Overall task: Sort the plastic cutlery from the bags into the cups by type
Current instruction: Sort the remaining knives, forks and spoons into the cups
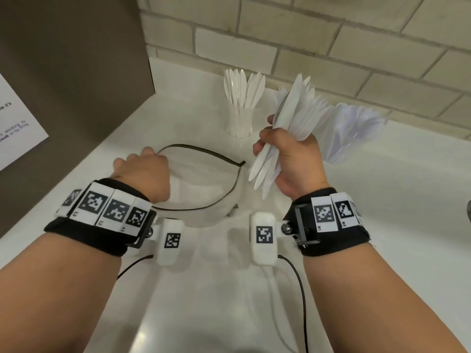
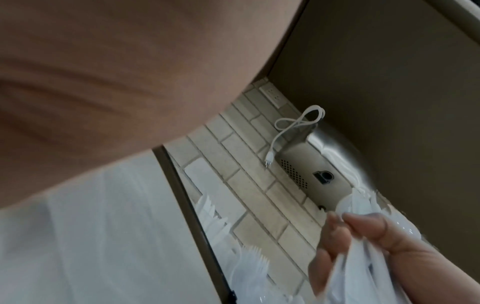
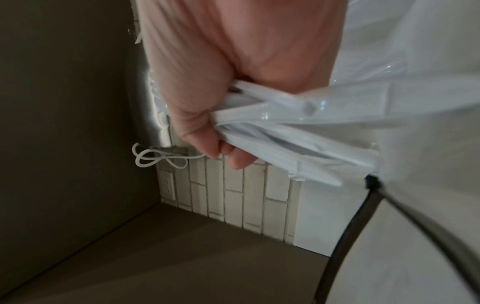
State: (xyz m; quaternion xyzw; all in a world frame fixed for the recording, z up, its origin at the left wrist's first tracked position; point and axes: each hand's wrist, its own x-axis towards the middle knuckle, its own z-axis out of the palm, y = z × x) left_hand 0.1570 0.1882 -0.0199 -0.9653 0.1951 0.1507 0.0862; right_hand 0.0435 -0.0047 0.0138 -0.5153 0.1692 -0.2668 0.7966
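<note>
My right hand (image 1: 288, 154) grips a thick bundle of white plastic knives (image 1: 290, 115) by the handles, blades up, above the counter. The right wrist view shows the handles (image 3: 285, 127) fanning out of its fist (image 3: 207, 102). My left hand (image 1: 142, 169) curls over the dark zip rim of a clear plastic bag (image 1: 201, 184) and holds its mouth wide. Behind the bag stands a clear cup of knives (image 1: 240, 118). A clear cup of spoons (image 1: 351, 133) stands to the right, partly hidden by the bundle. Fork tips (image 1: 281, 89) show behind the bundle.
A white counter (image 1: 382, 200) runs to a tiled wall (image 1: 331, 47). A brown cabinet panel (image 1: 76, 59) with a paper sign (image 1: 15, 128) closes the left side. The left wrist view shows a steel appliance (image 2: 324, 164) with a white cord (image 2: 293, 123).
</note>
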